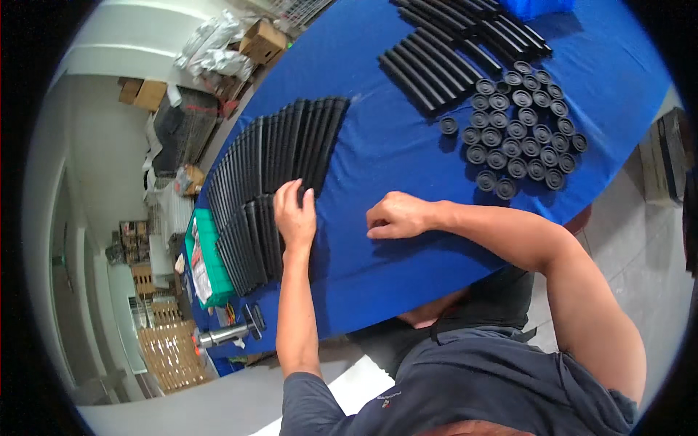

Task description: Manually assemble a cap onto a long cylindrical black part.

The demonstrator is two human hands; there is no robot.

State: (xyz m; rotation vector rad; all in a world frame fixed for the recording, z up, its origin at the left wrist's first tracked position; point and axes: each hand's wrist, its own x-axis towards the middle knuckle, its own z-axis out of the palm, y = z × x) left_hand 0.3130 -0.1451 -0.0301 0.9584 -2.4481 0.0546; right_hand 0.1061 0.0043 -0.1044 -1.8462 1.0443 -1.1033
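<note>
My left hand (295,221) is at the rows of black ribbed tubes (251,163) on the left of the table. Its thumb and fingers are apart and reach over the near ends of the upper row, where a second row (243,251) begins. The fingertips partly cover the tube ends, so contact is hard to judge. Over bare blue cloth, my right hand (398,216) hangs with loosely curled fingers and shows nothing in its grasp. Round black caps (516,129) with ringed tops stand grouped at the right, with a single cap (448,126) apart from them.
More black tubes (429,69) lie at the far side on the blue tablecloth (349,269). A green bin (207,254) and a metal cylinder with a black knob (225,335) are at the left edge. Cardboard boxes (263,41) and racks stand beyond the table.
</note>
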